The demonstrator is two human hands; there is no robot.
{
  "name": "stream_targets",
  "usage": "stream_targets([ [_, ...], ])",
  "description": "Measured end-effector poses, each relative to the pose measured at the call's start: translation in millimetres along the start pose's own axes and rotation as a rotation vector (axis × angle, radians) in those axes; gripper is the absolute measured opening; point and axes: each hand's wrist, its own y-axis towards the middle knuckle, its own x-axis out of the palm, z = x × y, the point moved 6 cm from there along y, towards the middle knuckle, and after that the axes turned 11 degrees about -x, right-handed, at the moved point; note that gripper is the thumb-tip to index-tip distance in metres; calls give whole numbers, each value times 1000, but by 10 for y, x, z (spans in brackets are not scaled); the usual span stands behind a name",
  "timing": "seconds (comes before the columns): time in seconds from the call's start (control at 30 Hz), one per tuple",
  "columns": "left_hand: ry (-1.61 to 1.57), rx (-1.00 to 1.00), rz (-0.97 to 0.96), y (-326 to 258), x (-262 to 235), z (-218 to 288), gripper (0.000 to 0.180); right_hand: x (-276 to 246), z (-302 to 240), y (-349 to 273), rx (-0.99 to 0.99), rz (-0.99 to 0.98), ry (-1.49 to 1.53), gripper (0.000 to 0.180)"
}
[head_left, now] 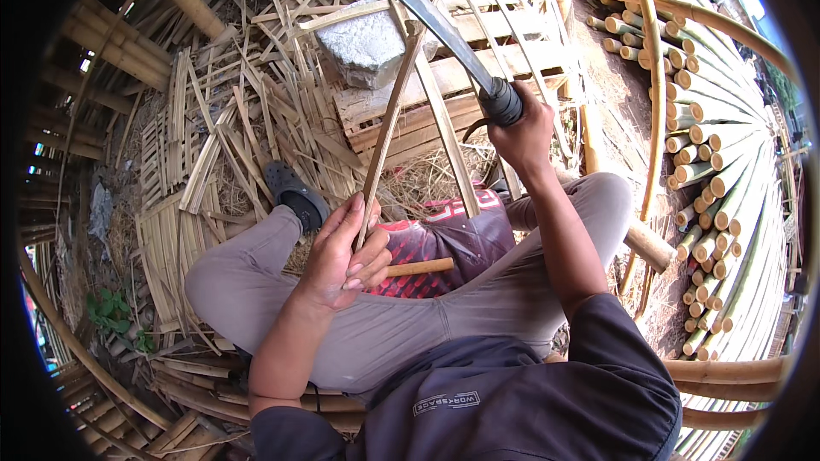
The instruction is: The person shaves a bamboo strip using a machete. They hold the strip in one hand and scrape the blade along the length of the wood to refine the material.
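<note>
My left hand [348, 249] is closed around the lower part of a split bamboo strip [389, 132], which slants up and away from me. In my right hand [525, 135] is the black wrapped handle of a long curved machete [418, 13]. Its grey blade reaches up and to the left, above the strip's far end; whether they touch I cannot tell. A short round wooden rod [420, 267] sticks out to the right beside my left hand, its other end hidden. Beneath lies a dark red patterned cloth [470, 239] between my legs.
Ahead, a grey stone block [363, 43] rests on a wooden crate [427, 102] with long strips leaning over it. Split bamboo pieces [192, 171] litter the ground to the left. Stacked bamboo poles [717, 162] fill the right side, behind a curved pole [653, 111].
</note>
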Motion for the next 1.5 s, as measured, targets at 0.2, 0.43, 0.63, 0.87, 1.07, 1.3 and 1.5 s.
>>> stream_targets([
  [0.2,-34,6,-49,64,-49,-1,33,286,-563,-279,-75,-291,296,33],
  [0.43,32,-14,-72,42,-16,-38,33,308,-862,-381,-193,-391,265,48],
  [0.63,22,-110,-207,71,60,-123,33,187,-545,-183,-140,-268,121,47],
  [0.87,-13,-157,-134,113,42,-195,33,111,-429,-127,-173,-264,-12,41],
  [1.07,112,-91,-142,93,67,-125,34,48,-557,-158,-251,-228,78,42],
  [1.3,109,-106,-82,70,59,-171,34,-60,-227,3,-156,-120,-141,42],
  [1.5,171,-78,-150,42,117,-80,32,42,-490,-144,-349,-170,52,50],
])
